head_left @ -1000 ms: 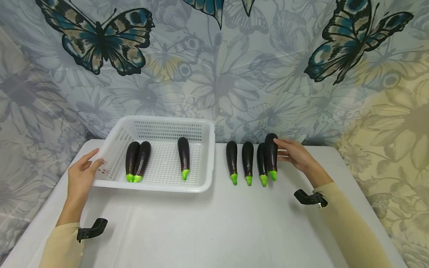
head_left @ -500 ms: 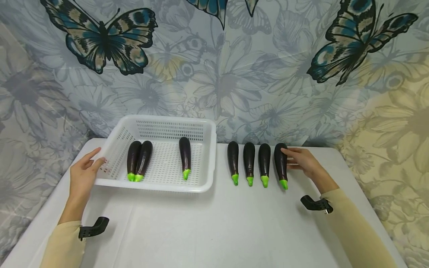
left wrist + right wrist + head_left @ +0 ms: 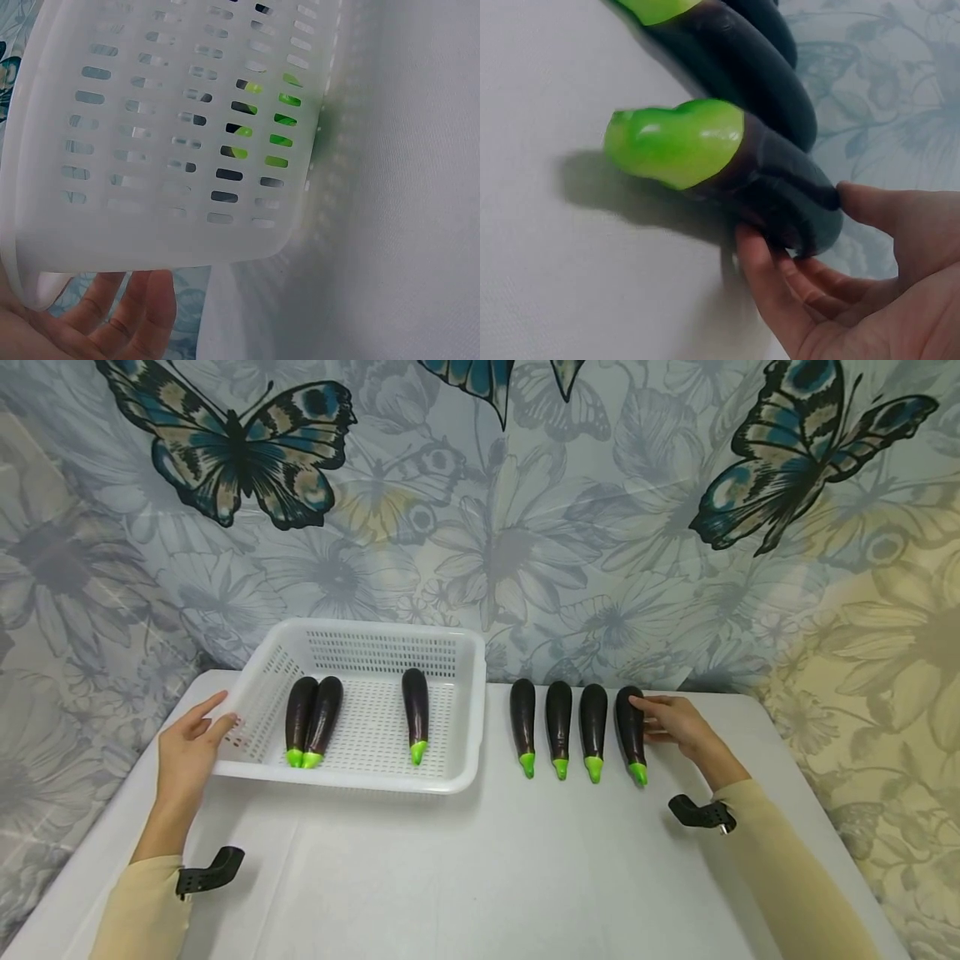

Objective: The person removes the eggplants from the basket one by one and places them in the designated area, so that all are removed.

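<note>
My left hand (image 3: 186, 752) holds the left rim of a white perforated plastic basket (image 3: 480, 718); in the left wrist view its fingers (image 3: 154, 315) curve beside the basket's end wall. Inside lie two dark purple eggplants (image 3: 326, 718) side by side at the left and one eggplant (image 3: 415, 710) farther right, green stem ends toward me. Right of the basket, several eggplants lie in a spaced row. With thumb and fingers, my right hand (image 3: 678, 725) pinches the rounded far end of the rightmost eggplant (image 3: 628, 727); its green cap (image 3: 679, 142) faces the right wrist camera.
A white cloth covers the table (image 3: 450, 877). Behind it hangs a curtain (image 3: 525, 527) printed with flowers and butterflies, close to the basket's back and the row. The other eggplants of the row, such as the leftmost eggplant (image 3: 522, 722), stand between basket and right hand.
My right hand has moved the rightmost eggplant right and toward me, from overlapping its neighbour to a spot apart from it on the table. My left hand stays at the basket.
</note>
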Demonstrator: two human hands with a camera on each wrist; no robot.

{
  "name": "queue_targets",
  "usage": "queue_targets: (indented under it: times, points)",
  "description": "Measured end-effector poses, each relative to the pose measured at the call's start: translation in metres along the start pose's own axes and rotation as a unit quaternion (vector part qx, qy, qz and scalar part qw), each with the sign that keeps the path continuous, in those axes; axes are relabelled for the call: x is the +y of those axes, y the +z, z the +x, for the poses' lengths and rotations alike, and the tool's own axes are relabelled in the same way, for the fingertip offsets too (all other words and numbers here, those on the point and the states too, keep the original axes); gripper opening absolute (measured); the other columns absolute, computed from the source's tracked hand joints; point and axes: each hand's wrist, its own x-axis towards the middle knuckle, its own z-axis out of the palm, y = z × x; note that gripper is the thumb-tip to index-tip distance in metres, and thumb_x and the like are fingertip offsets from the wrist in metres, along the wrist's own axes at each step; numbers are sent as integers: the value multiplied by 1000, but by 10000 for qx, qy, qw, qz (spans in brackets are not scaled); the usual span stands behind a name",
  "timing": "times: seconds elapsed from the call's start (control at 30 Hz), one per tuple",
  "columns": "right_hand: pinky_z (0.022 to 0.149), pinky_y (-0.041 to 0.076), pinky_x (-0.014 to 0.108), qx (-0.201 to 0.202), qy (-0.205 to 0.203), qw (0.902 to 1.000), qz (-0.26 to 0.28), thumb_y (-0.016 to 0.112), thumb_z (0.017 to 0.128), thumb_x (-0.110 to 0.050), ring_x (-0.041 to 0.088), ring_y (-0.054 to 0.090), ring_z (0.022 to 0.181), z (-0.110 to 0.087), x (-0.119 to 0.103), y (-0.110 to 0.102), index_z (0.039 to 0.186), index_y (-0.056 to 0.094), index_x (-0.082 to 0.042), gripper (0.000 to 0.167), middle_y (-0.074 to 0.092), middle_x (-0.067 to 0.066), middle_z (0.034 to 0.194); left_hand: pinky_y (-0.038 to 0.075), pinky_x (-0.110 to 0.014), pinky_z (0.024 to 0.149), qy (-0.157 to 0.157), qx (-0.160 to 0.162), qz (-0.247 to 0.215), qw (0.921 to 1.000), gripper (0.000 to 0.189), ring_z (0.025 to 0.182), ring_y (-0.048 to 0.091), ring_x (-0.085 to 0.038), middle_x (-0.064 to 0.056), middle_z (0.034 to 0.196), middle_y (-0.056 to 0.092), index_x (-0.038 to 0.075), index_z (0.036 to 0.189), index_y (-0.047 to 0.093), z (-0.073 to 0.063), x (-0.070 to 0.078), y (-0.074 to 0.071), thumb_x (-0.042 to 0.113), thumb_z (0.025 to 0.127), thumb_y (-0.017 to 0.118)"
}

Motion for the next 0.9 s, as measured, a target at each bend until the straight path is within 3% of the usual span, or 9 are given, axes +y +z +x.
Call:
queue_targets:
  times: [0.43,0.47,0.67,0.7,0.9]
  points:
    - [77,54,25,116,0,9999,-37,49,100,-43,5,60,83,4,2,2,143,31,18,77,50,29,129,34,-52,107,-51,-10,109,9999,50,138,36,-32,-12,156,32,28,148,45,2,-2,1,32,99,53]
    - [77,54,25,124,4,9999,-28,49,100,-43,5,60,83,4,3,2,143,30,18,77,50,29,129,35,-52,106,37,26,154,9999,50,137,37,-30,-10,156,33,32,147,45,12,-15,1,36,99,54]
    - [78,55,28,17,-10,9999,-99,47,101,-43,7,60,83,1,2,-1,143,29,19,77,48,31,129,32,-52,109,98,16,98,9999,50,142,31,-29,-9,157,30,32,147,46,11,-14,0,37,98,55]
    - [79,55,30,-33,-35,9999,-125,47,102,-42,8,61,84,1,2,-1,143,29,19,76,49,31,128,29,-53,110,14,-19,64,10000,50,143,29,-31,-11,158,29,27,148,45,0,-1,-1,32,99,54]
    - [82,55,37,-183,-49,9993,-314,46,103,-39,15,65,90,-7,4,-11,140,31,22,73,53,24,117,29,-52,110,27,-77,90,9999,51,142,29,-31,-11,158,28,27,148,45,1,-1,-1,33,99,54]
